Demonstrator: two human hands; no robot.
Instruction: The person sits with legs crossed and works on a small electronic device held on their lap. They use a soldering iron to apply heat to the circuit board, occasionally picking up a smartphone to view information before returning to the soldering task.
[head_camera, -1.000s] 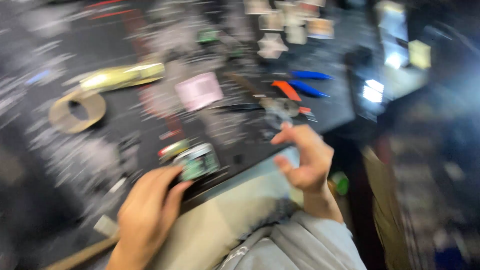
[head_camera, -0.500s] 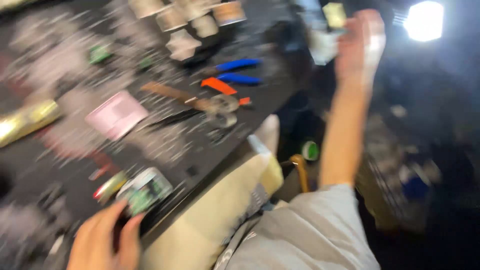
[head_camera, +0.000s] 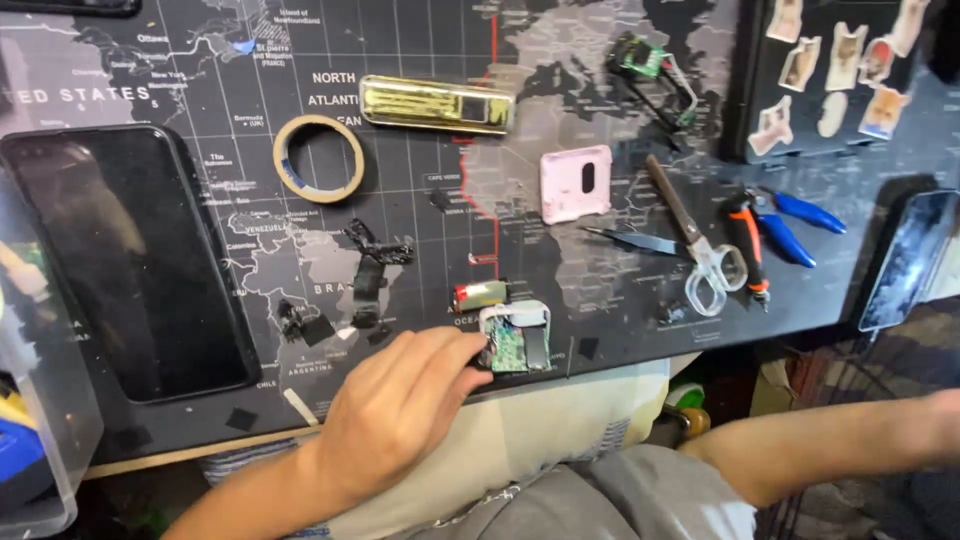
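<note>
We see the small device (head_camera: 515, 337) lying opened at lower centre, circuit board exposed; our left hand (head_camera: 395, 410) steadies it, fingers loosely curled on its edge. The right hand runs off-frame, so we cannot tell its state.

The table (head_camera: 150, 90) wears a black mat printed with a grey world map, white gridlines and one red vertical line. The tape roll (head_camera: 318, 158) is tan with a blue inner edge. A long tin (head_camera: 437, 104) shines gold and silver. The small case (head_camera: 575, 184) is pale pink. The battery (head_camera: 479, 295) looks red and silver, though glare blurs it. The little gadget (head_camera: 515, 337) has a white shell and a green circuit board. The scissors (head_camera: 697, 240) have clear handles; the pliers (head_camera: 790, 225) have blue grips, the cutter (head_camera: 748, 245) orange and black. The phone (head_camera: 130, 265) is glossy black.
</note>
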